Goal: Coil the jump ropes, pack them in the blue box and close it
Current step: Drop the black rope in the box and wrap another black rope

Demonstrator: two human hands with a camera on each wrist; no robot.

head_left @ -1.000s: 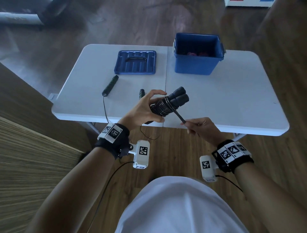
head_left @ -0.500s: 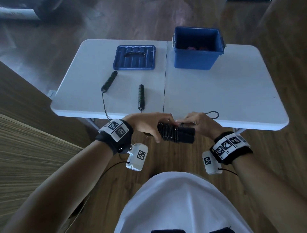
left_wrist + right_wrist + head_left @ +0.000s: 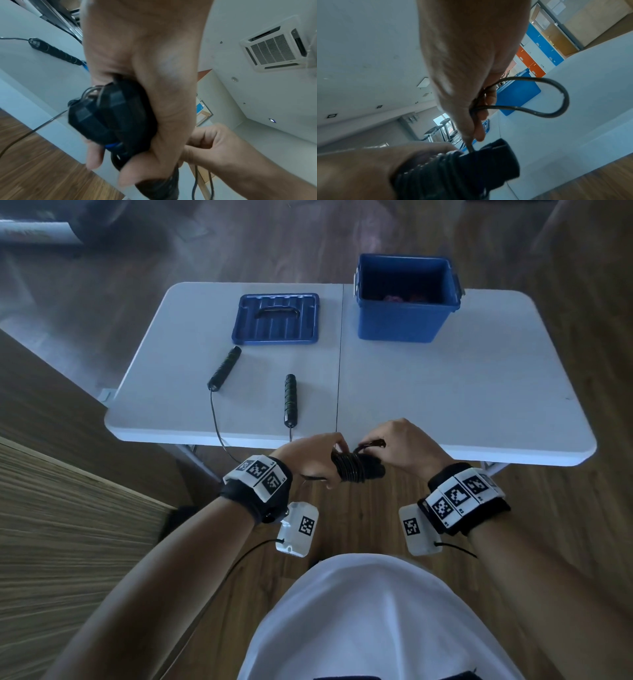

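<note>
While both hands work just off the table's near edge, the left hand (image 3: 310, 462) has its fingers curled round the coiled jump rope (image 3: 356, 467), two black handles bundled, cord wound tight round them. Right hand (image 3: 402, 448) pinches a loose loop of cord (image 3: 556, 97) between thumb and fingers, just above the bundle. Farther out on the white table (image 3: 445, 392): second jump rope uncoiled, its handles (image 3: 224, 368) (image 3: 290, 400) lying apart, cord hanging over the edge. At the far side, blue lid (image 3: 275, 318) lies flat; blue box (image 3: 406, 299) stands open beside it, reddish contents indistinct.
</note>
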